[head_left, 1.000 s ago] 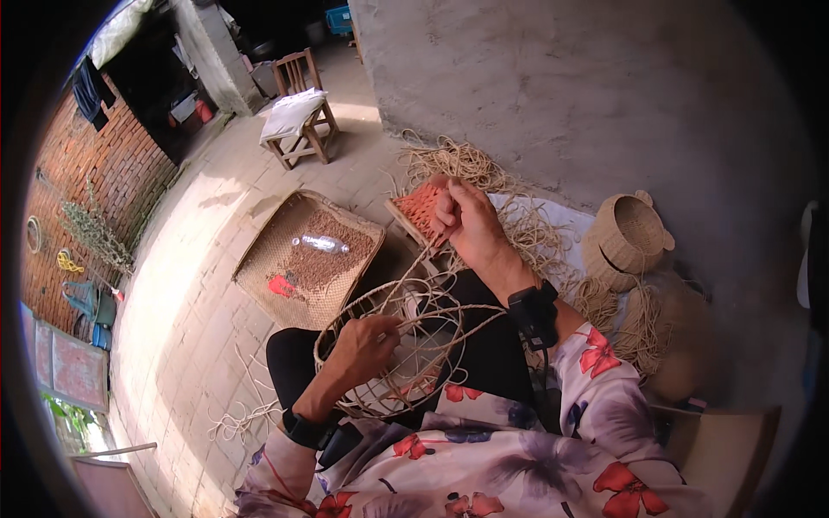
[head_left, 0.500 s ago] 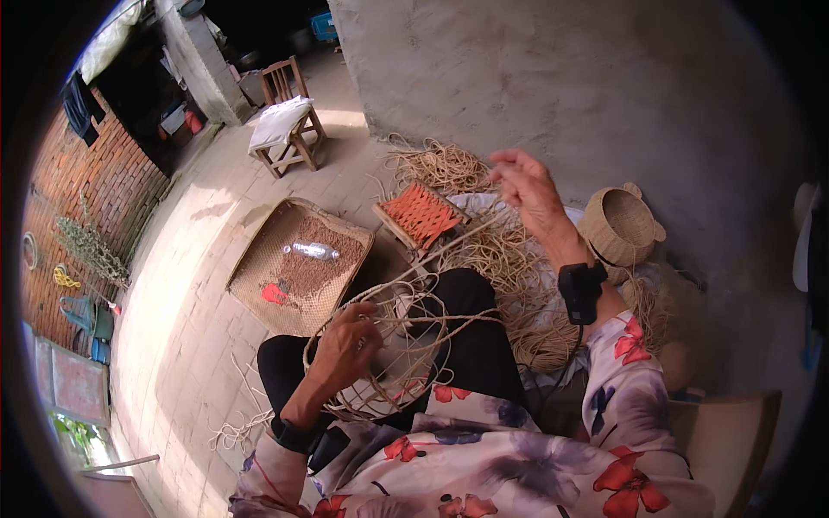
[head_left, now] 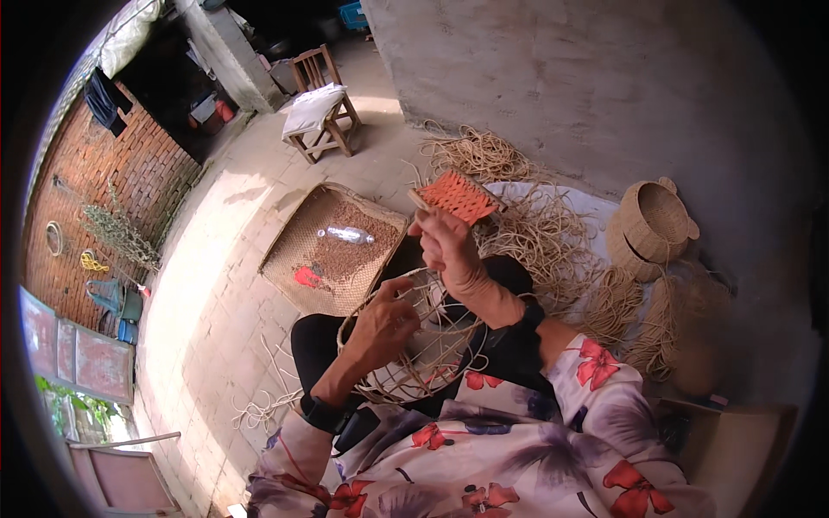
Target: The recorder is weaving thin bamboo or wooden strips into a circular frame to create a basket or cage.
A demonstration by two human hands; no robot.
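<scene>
In the head view, the openwork basket [head_left: 413,380] is sitting between the black-clad knees [head_left: 509,274], probably so the legs are propping it. The left hand [head_left: 380,326] is curving at its left rim, apparently for steadying; whether it is truly gripping cannot be told. The right hand [head_left: 452,249] is hovering above the far rim, fingers bending together, and whether they are pinching anything is unclear. A cord heap [head_left: 544,229] is sprawling over the white sheet's [head_left: 594,202] left edge, presumably lying there for easy reach on the right.
</scene>
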